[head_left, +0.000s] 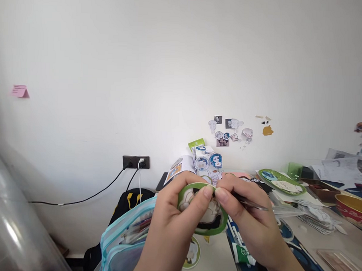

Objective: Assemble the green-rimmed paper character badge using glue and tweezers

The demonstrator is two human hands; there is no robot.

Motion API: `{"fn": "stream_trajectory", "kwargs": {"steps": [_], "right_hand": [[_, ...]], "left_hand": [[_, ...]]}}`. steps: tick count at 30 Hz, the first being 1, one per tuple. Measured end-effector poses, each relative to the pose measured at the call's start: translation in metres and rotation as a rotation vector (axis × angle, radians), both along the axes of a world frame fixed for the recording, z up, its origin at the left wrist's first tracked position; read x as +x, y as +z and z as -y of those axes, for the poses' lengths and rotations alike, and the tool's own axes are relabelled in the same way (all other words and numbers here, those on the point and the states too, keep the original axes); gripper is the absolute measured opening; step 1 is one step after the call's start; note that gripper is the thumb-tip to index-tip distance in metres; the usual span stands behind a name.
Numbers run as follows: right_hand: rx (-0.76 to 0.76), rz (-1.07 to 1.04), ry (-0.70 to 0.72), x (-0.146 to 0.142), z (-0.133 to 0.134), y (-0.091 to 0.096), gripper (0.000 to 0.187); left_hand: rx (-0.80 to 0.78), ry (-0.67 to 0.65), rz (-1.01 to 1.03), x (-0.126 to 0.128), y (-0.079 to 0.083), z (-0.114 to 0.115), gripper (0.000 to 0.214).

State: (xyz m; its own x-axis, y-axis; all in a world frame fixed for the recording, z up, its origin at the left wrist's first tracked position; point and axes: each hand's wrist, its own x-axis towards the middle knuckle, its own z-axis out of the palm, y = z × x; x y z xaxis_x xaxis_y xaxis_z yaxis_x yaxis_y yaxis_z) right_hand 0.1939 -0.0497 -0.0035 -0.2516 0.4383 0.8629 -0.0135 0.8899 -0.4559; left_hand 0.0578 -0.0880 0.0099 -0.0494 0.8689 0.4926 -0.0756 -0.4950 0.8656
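Pinched between thumb and fingers of my left hand (180,215) is a round green-edged sticker cutout (223,223) with a white and black printed figure. It is held up in front of me, tilted, and my thumb covers part of its face. My right hand (249,214) is closed at the cutout's upper right edge, thumb and forefinger almost meeting my left thumb. A slim dark metal tool, resembling tweezers (256,204), lies across the right fingers; its tip is hidden. Below the cutout, another green-edged round sticker (194,254) lies on the table.
A clear pencil case with light blue trim (112,244) stands at left, before a black bag (136,195). Sticker sheets (202,162) lean near the wall. To the right are a green oval sheet (282,182), a paper stack (318,215) and a red bowl (353,209).
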Motion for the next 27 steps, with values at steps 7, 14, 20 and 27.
{"fn": "stream_trajectory", "kwargs": {"steps": [7, 14, 20, 27], "right_hand": [[0.001, 0.023, 0.023, 0.0029, -0.0009, -0.0002, 0.030], [0.036, 0.041, 0.017, 0.0034, 0.0008, 0.0026, 0.029], [0.053, 0.050, 0.007, 0.0036, 0.0014, 0.0026, 0.026], [-0.024, 0.047, 0.067, 0.0043, -0.0019, -0.0008, 0.030]], "left_hand": [[-0.076, -0.108, 0.040, -0.0030, -0.0029, -0.0007, 0.027], [-0.046, -0.060, 0.052, -0.0006, -0.0016, 0.0005, 0.024], [-0.052, -0.089, -0.004, -0.0069, -0.0032, -0.0012, 0.023], [-0.046, -0.049, -0.011, -0.0099, -0.0058, -0.0048, 0.019]]}}
